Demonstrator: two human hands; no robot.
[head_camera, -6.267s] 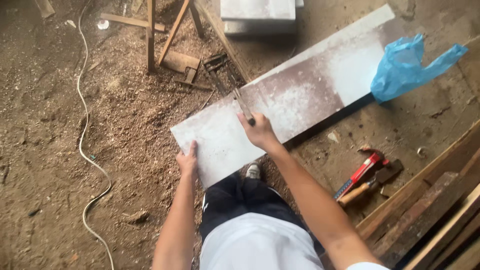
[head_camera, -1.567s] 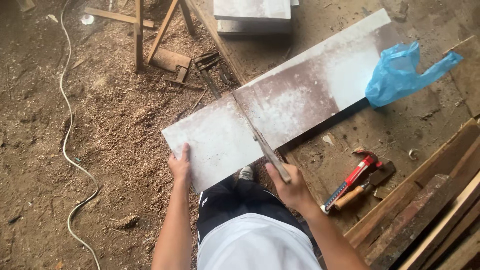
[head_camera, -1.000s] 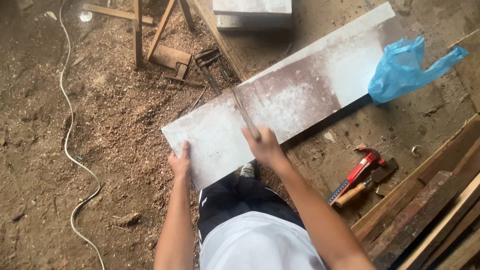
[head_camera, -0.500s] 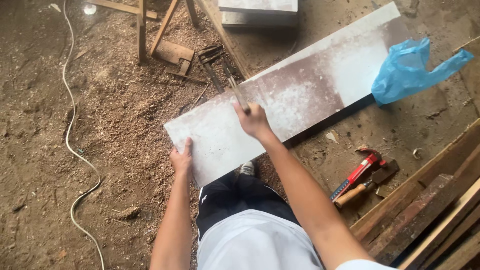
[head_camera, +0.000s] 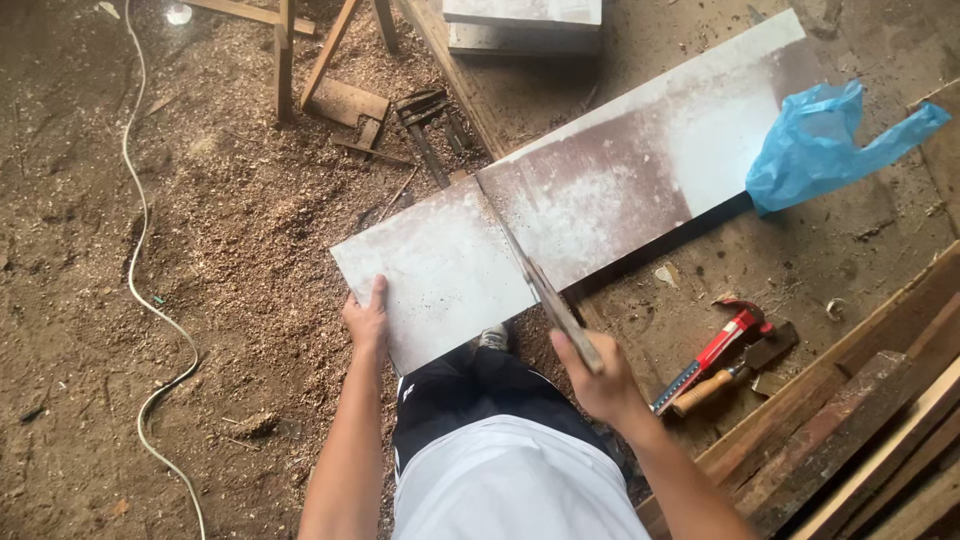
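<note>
Pale, dusty and stiff, the long board (head_camera: 600, 200) lies flat across the sawdust-strewn floor (head_camera: 200, 250), its near end in front of the person's knees and its far end touching a crumpled blue plastic bag (head_camera: 820, 150). It looks rigid and fairly heavy for its length, with a chalky face that may be slippery under a palm, so the safe place to steady it is the edge of the near end. That is where the left hand (head_camera: 367, 322) rests, fingers curled over the board's corner and pressing it down. The right hand (head_camera: 600, 380) is clenched around the handle of a handsaw (head_camera: 535, 275), whose thin blade runs slantwise across the board along a cut line; how deep the cut goes is hard to tell from this height. One board is being worked, with one saw. To the right on the floor lie what seem to be two tools side by side: a red-handled claw hammer (head_camera: 715, 350) and a wooden-handled hammer (head_camera: 735, 370). One white cable (head_camera: 140, 290) snakes down the left side, and several planks (head_camera: 860, 420) are stacked at the lower right
</note>
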